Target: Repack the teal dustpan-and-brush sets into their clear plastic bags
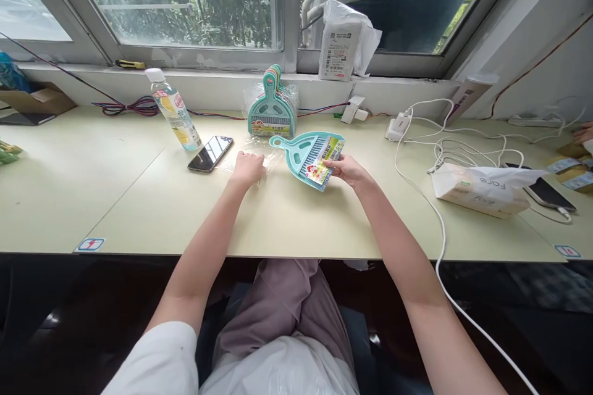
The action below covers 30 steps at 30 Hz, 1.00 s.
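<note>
My right hand [348, 170] grips the bristle end of a small teal dustpan and brush set [300, 154] with a printed card label. The set is tilted above the table, its looped handle pointing left. Closed on a thin clear plastic bag [272, 159], my left hand [249, 168] rests low over the table, left of the set; the fingertips are partly hidden. Behind, several similar dustpan sets [271, 108] stand stacked against the wall in clear wrapping, a teal one in front.
Left of my left hand are a phone [210, 153] and a drink bottle [174, 110]. To the right, white cables [458, 148] surround a tissue pack [482, 190], and one hangs over the front edge. A wrapped box [340, 49] sits on the sill. Another person's hand [584, 134] shows far right.
</note>
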Motion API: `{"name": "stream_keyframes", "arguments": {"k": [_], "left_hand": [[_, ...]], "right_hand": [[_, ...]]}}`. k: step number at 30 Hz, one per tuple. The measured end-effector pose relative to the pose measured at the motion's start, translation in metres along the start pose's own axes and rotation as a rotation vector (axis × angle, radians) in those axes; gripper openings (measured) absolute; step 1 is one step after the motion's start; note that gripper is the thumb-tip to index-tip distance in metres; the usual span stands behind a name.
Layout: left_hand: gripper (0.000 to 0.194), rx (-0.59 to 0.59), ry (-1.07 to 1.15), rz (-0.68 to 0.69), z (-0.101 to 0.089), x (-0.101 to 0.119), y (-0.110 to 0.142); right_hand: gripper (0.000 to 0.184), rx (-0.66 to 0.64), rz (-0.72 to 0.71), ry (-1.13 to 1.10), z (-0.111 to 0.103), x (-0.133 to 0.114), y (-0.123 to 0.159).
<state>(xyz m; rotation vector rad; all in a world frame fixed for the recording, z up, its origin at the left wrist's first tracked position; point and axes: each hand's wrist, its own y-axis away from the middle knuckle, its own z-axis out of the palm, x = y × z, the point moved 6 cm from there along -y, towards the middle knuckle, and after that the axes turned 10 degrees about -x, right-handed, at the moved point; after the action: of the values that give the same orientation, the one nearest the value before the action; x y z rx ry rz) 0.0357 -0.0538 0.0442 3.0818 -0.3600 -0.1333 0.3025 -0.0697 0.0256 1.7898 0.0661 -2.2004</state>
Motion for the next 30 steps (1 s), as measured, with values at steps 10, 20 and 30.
{"name": "stream_keyframes", "arguments": {"k": [10,20,30], "left_hand": [[0.039,0.077,0.008,-0.102,0.005,0.000,-0.005],[0.037,0.349,0.267,-0.092,-0.018,0.008,0.003],[0.028,0.410,0.329,0.048,-0.025,0.028,0.011]], "right_hand": [[0.023,-0.059,0.053,0.106,-0.003,0.005,0.000],[0.022,0.056,0.046,0.082,-0.010,0.010,-0.005],[0.026,-0.096,0.044,0.059,0.031,0.005,0.006]]}}
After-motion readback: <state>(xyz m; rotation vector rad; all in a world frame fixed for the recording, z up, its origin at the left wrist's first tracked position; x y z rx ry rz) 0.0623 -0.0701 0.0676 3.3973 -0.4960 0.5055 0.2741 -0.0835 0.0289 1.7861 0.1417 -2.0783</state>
